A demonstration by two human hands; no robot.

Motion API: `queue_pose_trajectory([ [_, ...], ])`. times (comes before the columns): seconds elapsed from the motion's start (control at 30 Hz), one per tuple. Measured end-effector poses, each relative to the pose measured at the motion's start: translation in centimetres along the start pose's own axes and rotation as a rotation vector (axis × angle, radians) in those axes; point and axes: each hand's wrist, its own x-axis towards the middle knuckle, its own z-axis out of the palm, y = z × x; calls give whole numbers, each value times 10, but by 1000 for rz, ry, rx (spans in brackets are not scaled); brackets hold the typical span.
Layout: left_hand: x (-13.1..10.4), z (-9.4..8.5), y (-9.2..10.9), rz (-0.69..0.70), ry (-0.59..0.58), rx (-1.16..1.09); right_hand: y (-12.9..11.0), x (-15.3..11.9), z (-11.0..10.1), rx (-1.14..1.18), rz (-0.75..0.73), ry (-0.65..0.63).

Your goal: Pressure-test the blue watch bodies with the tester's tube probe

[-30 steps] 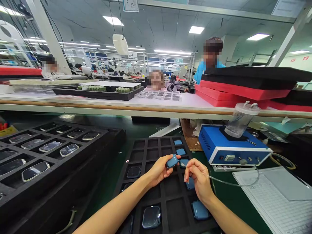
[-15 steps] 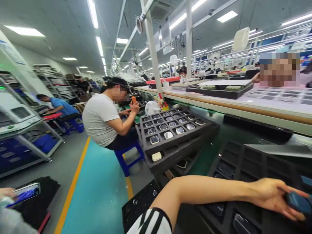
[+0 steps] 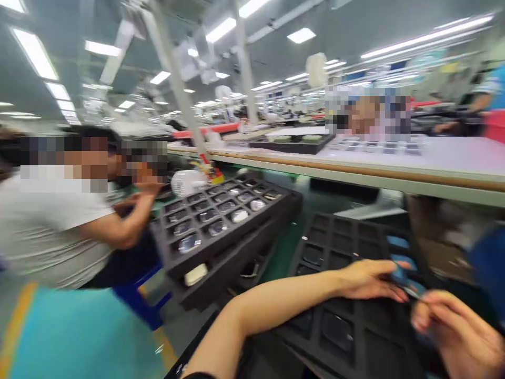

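Observation:
My left hand (image 3: 369, 279) reaches over a black foam tray (image 3: 389, 342) and is closed on a small blue rounded piece (image 3: 408, 273), blurred by motion. My right hand (image 3: 460, 329) is at the lower right, its thumb and fingers pinched together close to the lower end of that piece. Whatever lies in the pinch is too blurred to make out. Dark glassy rounded-square pieces (image 3: 337, 332) lie in some of the tray's pockets.
Left of my tray stands a stack of black foam trays (image 3: 232, 237) holding several shiny watch-shaped pieces. A seated person (image 3: 59, 221) works beyond it on a blue stool (image 3: 145, 300). A long white bench (image 3: 445, 163) with a wooden edge runs behind; a white fan (image 3: 189, 182) stands nearby.
The view has swung to the right, so the surroundings shift left. My right hand has come into view beside the blue piece, which my left hand still holds.

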Motion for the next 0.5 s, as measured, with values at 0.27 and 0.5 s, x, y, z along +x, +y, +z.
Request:
queue_pose_trajectory([
  [0.27, -17, 10, 10, 50, -80, -41, -10, -7, -8, 152, -40, -84],
  [0.5, -21, 18, 17, 124, -16, 146, -11, -13, -9, 143, -110, 0],
])
